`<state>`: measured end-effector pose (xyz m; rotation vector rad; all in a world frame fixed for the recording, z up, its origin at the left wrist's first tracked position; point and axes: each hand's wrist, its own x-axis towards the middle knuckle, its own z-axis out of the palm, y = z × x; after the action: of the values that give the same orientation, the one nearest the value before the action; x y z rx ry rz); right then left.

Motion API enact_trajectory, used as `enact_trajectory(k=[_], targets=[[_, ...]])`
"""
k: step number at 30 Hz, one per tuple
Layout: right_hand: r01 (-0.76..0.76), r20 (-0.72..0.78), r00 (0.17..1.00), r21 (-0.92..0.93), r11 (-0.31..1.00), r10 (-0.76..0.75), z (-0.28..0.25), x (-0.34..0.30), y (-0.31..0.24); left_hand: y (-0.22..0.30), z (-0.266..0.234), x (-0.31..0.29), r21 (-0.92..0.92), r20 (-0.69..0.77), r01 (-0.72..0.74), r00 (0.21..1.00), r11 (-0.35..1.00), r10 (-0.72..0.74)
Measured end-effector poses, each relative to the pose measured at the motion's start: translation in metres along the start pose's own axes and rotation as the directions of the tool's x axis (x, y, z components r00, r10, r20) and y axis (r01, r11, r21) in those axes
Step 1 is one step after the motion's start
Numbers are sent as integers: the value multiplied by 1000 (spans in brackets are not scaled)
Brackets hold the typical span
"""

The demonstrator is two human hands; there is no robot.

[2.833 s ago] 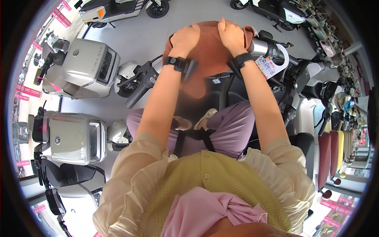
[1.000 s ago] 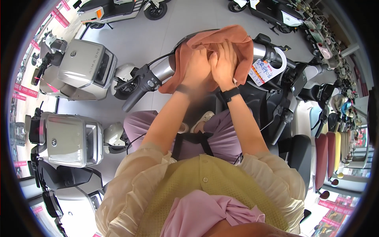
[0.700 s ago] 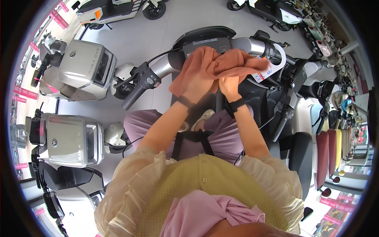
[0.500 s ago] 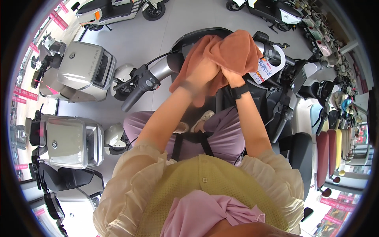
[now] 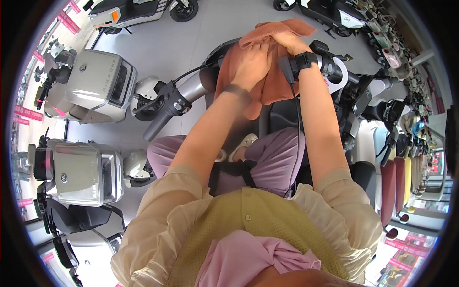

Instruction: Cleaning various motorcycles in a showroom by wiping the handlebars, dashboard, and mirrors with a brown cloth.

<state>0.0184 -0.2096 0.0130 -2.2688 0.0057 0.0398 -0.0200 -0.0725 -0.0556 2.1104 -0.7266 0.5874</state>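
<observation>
An orange-brown cloth [image 5: 282, 86] drapes over the front of a scooter between its handlebars. My left hand [image 5: 253, 64] lies on the cloth near its middle, back of the hand up, with its fingers bent into the fabric. Farther forward and to the right, my right hand [image 5: 289, 43] grips a gathered upper part of the cloth, which partly hides its fingers. The scooter's left handlebar [image 5: 165, 115] with its dark grip sticks out toward the lower left. Most of the scooter's front panel is hidden under the cloth.
Two scooters with beige rear boxes, one box [image 5: 98, 81] farther and one box [image 5: 86, 172] nearer, stand at the left. A white and black scooter [image 5: 138, 14] is parked at the far left. Many more line the right side. A white ring-shaped tag [image 5: 338, 76] hangs by the right handlebar.
Both hands have moved forward, the right one further, out from under the bunched cloth. The cloth is more spread out, its top edge pushed forward. My right arm now covers much of the tag.
</observation>
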Motion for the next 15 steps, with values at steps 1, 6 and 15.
enact_trajectory(k=[1, 6, 15], targets=[[-32, 36, 999, -11, 999, 32, -1, 3, 1, 1, 0, -2, -4, -2, 1, 1000, 1000, -1], [241, -137, 930, -476, 846, -342, 12, 7, 29, 9, 0, -30, 10, 2, 93, 996, 996, -93], [449, -387, 569, -593, 668, -725, 70, -74, -33, 4, -31, -120, 229, 367, 127, 907, 965, -207]])
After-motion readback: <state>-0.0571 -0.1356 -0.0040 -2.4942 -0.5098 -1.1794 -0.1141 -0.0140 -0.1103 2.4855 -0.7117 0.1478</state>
